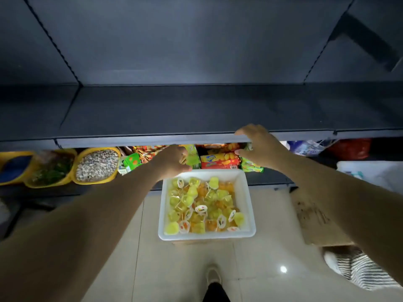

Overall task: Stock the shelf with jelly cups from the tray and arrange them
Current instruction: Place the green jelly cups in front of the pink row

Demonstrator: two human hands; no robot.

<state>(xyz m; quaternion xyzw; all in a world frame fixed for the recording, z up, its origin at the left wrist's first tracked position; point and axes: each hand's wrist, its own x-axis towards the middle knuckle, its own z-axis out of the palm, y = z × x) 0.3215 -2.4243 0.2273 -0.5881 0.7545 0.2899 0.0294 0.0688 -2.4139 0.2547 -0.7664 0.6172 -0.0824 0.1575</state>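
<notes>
A white tray (247, 192) sits low in front of me, filled with several yellow and orange jelly cups (202, 205). The dark shelf (196, 110) above it is bare. My left hand (172, 159) hovers over the tray's far left corner, its fingers curled around a small yellowish jelly cup. My right hand (259, 147) is at the shelf's front lip, with the index finger on the edge and the thumb spread below. A pale bit shows in its palm, and I cannot tell whether that is a cup.
The lower shelf holds yellow tubs (97, 165) of grains and greens on the left and snack packets (220, 160) in the middle. A cardboard sheet (316, 216) and a striped cloth (357, 269) lie on the tiled floor to the right. My shoe (213, 275) is below the tray.
</notes>
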